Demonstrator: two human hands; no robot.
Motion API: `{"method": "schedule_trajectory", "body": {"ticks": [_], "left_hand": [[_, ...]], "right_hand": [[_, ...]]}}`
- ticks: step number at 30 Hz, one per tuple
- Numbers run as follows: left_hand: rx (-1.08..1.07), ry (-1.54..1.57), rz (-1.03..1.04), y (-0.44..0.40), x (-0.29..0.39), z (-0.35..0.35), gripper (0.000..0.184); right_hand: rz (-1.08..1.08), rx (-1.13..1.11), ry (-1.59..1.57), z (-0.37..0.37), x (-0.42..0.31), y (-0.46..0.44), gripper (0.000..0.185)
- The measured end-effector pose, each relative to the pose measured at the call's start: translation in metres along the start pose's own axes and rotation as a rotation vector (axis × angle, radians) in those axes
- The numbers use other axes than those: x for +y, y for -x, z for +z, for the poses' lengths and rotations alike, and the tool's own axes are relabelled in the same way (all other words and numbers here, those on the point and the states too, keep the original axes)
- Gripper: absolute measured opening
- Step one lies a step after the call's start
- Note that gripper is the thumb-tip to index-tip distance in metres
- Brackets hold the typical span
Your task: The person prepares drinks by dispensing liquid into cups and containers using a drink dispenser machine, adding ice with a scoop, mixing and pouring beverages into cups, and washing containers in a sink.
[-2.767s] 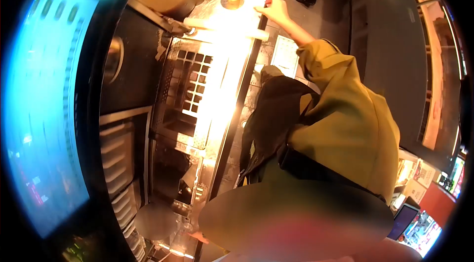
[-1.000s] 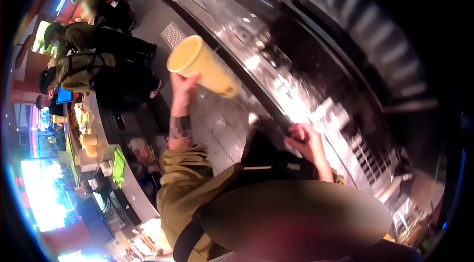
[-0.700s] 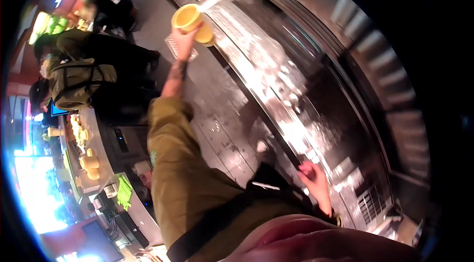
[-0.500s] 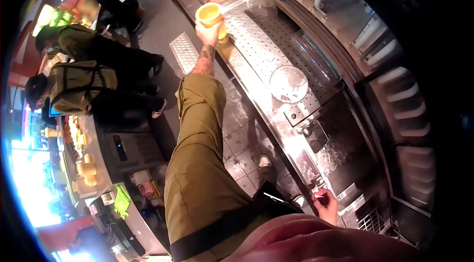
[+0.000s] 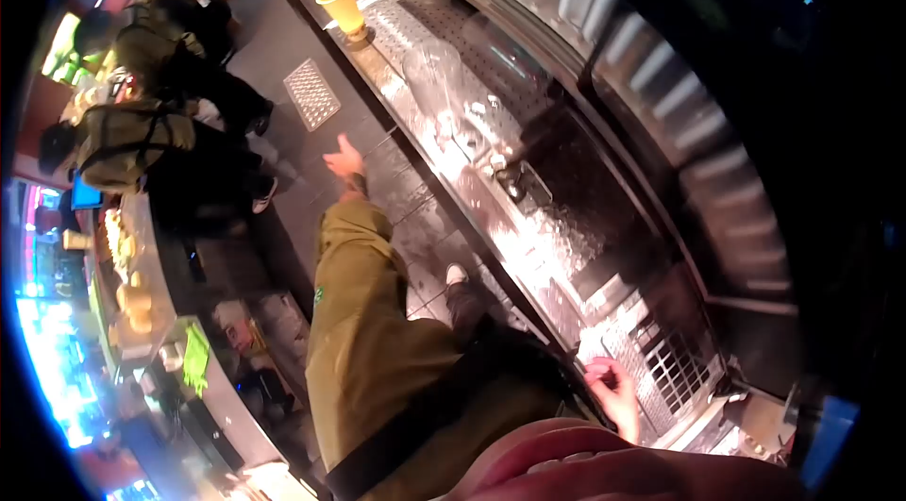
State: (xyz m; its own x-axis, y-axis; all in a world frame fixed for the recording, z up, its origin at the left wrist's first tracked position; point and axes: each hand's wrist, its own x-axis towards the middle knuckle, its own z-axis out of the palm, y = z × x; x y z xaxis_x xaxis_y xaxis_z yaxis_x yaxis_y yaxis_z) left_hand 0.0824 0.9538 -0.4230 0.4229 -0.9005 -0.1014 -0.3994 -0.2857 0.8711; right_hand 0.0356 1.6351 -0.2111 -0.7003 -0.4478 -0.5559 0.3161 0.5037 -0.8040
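A tall yellow cup (image 5: 342,10) stands on the metal counter's front ledge at the far end, with nobody touching it. My left hand (image 5: 346,161) is over the floor, apart from the cup, its fingers stretched out and holding nothing. Close to my body, my right hand (image 5: 613,390) is at the near counter edge with its fingers curled; whatever is inside them, if anything, is hidden. A clear see-through container (image 5: 432,75) sits on the perforated drain board (image 5: 462,25), nearer to me than the cup.
The metal counter (image 5: 514,237) runs along my right, with a dark sink basin and a black grid (image 5: 675,364). Several co-workers (image 5: 142,142) in olive tops and dark trousers stand at the opposite counter. A metal plate (image 5: 311,95) lies on the tiled floor.
My left hand has let go of the yellow cup and drawn back towards me, its fingers opening. The cup stays on the ledge. The view has shifted, and my right hand remains near the counter edge.
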Motion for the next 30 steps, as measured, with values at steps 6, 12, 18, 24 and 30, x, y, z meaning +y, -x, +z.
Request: {"method": "schedule_trajectory", "body": {"ticks": [6, 12, 18, 24, 30], "left_hand": [[-0.077, 0.076, -0.049, 0.212, -0.117, -0.129, 0.062], [-0.836, 0.156, 0.134, 0.416, -0.159, -0.267, 0.043], [-1.561, 0.288, 0.361, 0.610, -0.072, -0.360, 0.030], [-1.859, 0.094, 0.613, 0.809, -0.050, -0.426, 0.032], [-2.218, -0.103, 0.643, 0.941, -0.111, -0.451, 0.049]], "right_hand": [[-0.145, -0.002, -0.046, -0.131, 0.113, 0.097, 0.033], [-0.303, 0.396, 0.081, -0.213, 0.198, 0.231, 0.042], [0.203, 1.168, -0.023, -0.274, 0.310, 0.365, 0.052], [0.060, 2.029, -0.054, -0.378, 0.478, 0.358, 0.089], [-0.124, 1.849, -0.135, -0.404, 0.480, 0.347, 0.085]]}}
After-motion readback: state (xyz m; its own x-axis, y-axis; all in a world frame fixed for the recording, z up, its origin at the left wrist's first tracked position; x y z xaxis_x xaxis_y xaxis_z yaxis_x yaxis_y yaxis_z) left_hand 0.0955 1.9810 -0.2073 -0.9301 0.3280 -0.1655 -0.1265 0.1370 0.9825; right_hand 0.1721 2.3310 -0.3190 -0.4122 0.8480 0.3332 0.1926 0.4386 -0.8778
